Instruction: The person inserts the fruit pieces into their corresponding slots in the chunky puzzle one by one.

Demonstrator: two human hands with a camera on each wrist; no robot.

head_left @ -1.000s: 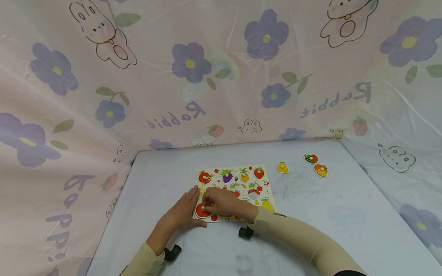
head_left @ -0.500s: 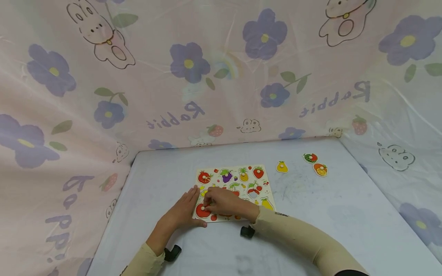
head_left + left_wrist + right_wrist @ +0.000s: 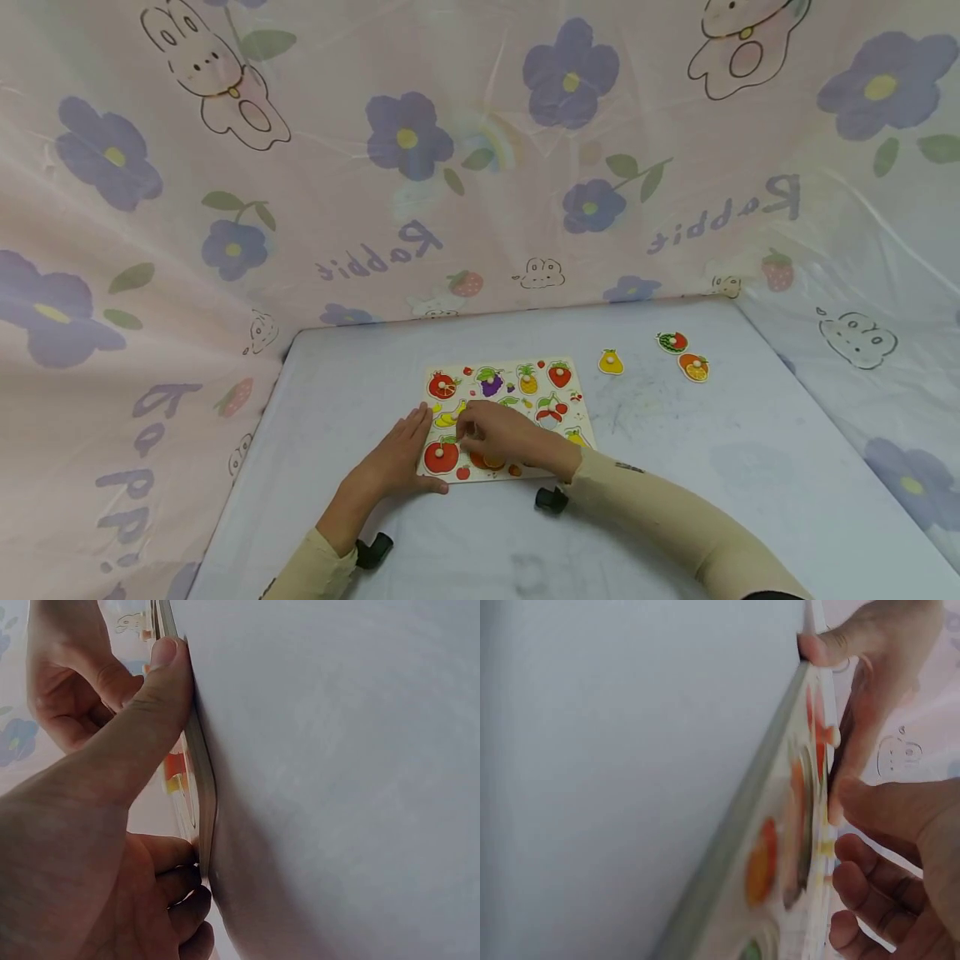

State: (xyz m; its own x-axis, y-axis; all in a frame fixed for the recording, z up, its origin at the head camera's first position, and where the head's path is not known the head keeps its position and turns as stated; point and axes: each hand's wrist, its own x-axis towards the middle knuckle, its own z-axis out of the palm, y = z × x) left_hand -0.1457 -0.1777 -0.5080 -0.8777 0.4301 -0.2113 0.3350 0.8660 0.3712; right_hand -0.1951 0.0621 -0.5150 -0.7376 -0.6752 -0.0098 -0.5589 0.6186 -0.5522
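Note:
A cream fruit puzzle board (image 3: 543,383) lies on the table. My left hand (image 3: 397,454) rests at its near left corner, fingers along the left side and thumb along the front edge. At that corner sits a red apple piece (image 3: 440,457) with a small knob. Just right of the apple, my right hand (image 3: 498,433) hovers over the board with loosely curled fingers. In the right wrist view its thumb (image 3: 859,796) stands apart from the other fingers, and nothing shows in its grasp. The hand hides the middle of the board.
Beyond the board's right side lie a yellow pear piece (image 3: 611,362), a watermelon piece (image 3: 672,342) and an orange piece (image 3: 694,367). A pink patterned sheet (image 3: 480,208) walls the white table (image 3: 360,367) at the back and sides.
My right hand has let go of the apple piece's knob and shifted right, uncovering the apple and the banana above it. The left hand has stayed in place.

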